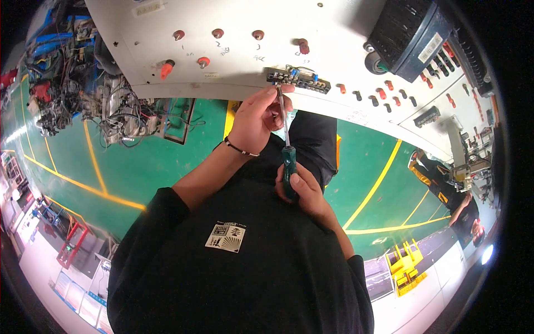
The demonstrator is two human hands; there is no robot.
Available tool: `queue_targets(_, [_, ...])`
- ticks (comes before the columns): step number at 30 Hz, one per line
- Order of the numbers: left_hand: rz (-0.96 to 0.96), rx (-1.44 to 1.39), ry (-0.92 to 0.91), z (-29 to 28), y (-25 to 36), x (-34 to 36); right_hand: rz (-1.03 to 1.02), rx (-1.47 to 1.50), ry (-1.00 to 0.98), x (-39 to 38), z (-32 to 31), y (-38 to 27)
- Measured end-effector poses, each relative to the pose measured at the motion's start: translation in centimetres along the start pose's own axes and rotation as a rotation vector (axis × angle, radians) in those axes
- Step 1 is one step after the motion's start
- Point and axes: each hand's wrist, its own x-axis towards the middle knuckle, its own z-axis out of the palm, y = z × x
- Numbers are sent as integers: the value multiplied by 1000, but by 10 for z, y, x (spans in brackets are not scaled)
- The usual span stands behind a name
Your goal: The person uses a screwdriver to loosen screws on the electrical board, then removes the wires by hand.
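Green plastic fills the right hand (303,186): its grip is wrapped tight around the handle of the screwdriver (287,158), which stands nearly upright at the picture's centre. The steel shaft runs toward 12 o'clock, its tip at the terminal strip (298,82). The left hand (256,119) sits at 11 o'clock from the right one, its grip narrow, fingertips (275,93) pinching the shaft just under the strip. A dark cord bracelet (240,148) circles that wrist. The strip lies along the near edge of the white panel (233,55), small blue parts on it. Red knobs (203,61) dot the panel at 10 o'clock from the strip; a black box (411,33) rests at 2 o'clock. Below the panel shows the green floor (139,161) with yellow lines. Another person (456,200) bends at 3 o'clock, well apart.
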Motion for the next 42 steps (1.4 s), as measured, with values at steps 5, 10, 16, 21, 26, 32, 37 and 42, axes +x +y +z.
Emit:
queue_targets(5, [31,-10,-2,-5,0,2,24,-18,-2,3,1,-1])
queue_targets(10, [20,-24,29,-3,0,4,31,-28,19,4,1,1])
queue_targets(16, [36,-43,10,-9,-4,9,73,-74,27,6,2,-1])
queue_targets(21, [58,27,11,-8,0,8,63,-112,13,5,0,-2])
queue_targets(26, [81,52,9,-8,4,6,60,-165,-4,5,2,-5])
queue_targets(32, [80,120,44,-2,12,1,48,-181,4,5,5,0])
queue_targets(37, [102,67,10,-7,9,1,16,-215,43,4,11,4])
queue_targets(42, [110,25,3,-6,3,2,35,-211,37,-1,11,5])
